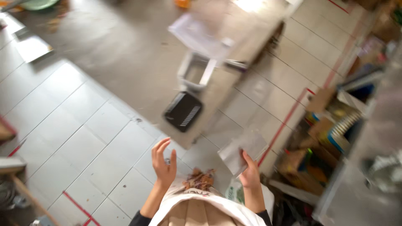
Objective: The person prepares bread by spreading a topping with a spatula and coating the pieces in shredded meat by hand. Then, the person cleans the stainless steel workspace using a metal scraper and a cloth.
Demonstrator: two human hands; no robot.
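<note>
A long grey table (125,50) carries a black tray (183,111) — and a white tray (196,72).

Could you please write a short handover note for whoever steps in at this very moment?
Left hand: open, fingers spread, holding nothing, raised over the tiled floor.
Right hand: gripping a clear plastic bag by its lower edge.
Below the hands, a white sack stands open with brown scraps at its mouth.
Ahead on the table: a black tray and a white tray.
The picture is blurred; the clear bag looks empty.
</note>
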